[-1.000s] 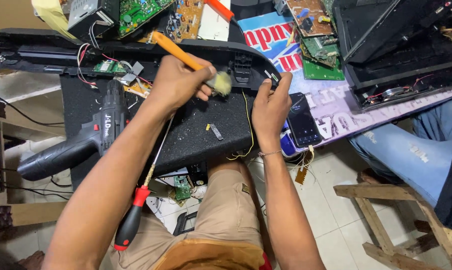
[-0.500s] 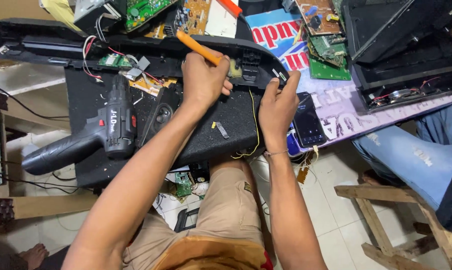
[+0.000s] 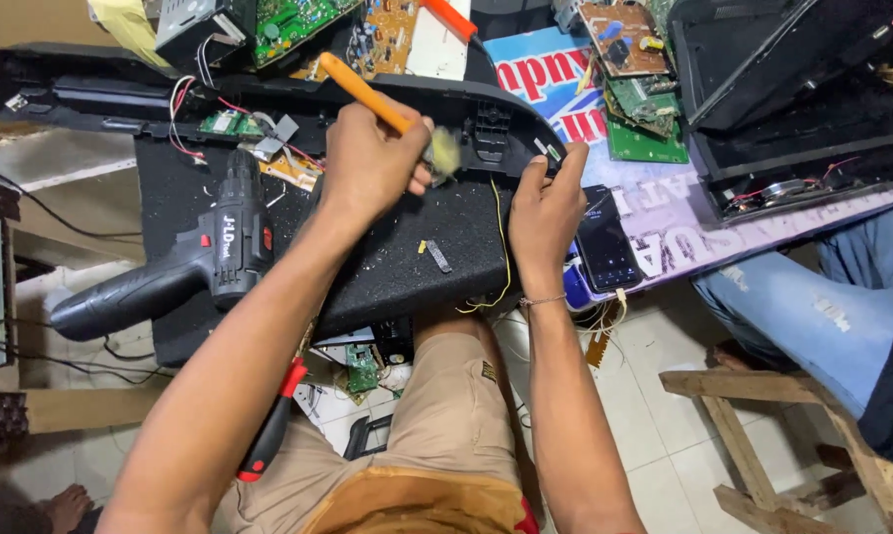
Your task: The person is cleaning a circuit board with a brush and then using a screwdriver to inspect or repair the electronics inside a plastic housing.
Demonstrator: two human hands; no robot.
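My left hand (image 3: 372,163) is shut on a brush with an orange handle (image 3: 362,91). Its pale bristles (image 3: 444,153) touch the inner side of a long black plastic casing (image 3: 491,119). My right hand (image 3: 545,213) rests just right of the bristles, fingers pressed on the casing's curved edge. The casing lies along the far side of a black speckled mat (image 3: 387,257), which carries small scraps and a thin yellow wire (image 3: 506,247).
A black cordless drill (image 3: 184,267) lies on the mat at left. A red-and-black screwdriver (image 3: 268,430) hangs by my left leg. A dark phone (image 3: 609,242) lies beside my right hand. Green circuit boards (image 3: 644,109) sit behind. Another person's jeans-clad leg (image 3: 812,307) and a wooden frame (image 3: 763,435) are at right.
My left hand has swept the brush a short way along the casing. My right hand has stayed on the casing's edge. The view has shifted slightly.
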